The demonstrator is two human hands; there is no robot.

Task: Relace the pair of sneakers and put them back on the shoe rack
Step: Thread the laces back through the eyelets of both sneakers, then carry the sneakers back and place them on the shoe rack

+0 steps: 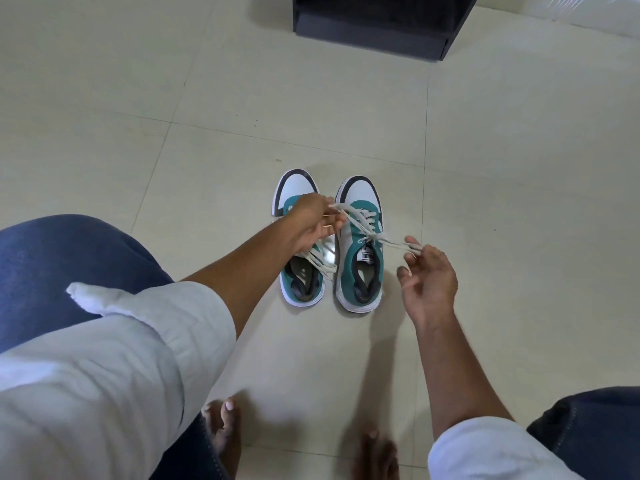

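Observation:
Two teal, white and black sneakers stand side by side on the tiled floor, toes pointing away from me. My left hand (317, 221) hovers over the left sneaker (300, 271) and pinches one end of the right sneaker's white lace (356, 221). My right hand (427, 275) is just right of the right sneaker (360, 271) and holds the other lace end between thumb and fingertips. The lace runs taut between both hands across the upper eyelets. The left sneaker's lace (320, 259) lies loose over its opening.
A black shoe rack (374, 26) stands on the floor at the top, well beyond the sneakers. My bare feet (221, 427) and denim-clad knees (62, 265) frame the lower view. Pale floor tiles (519, 168) spread all around.

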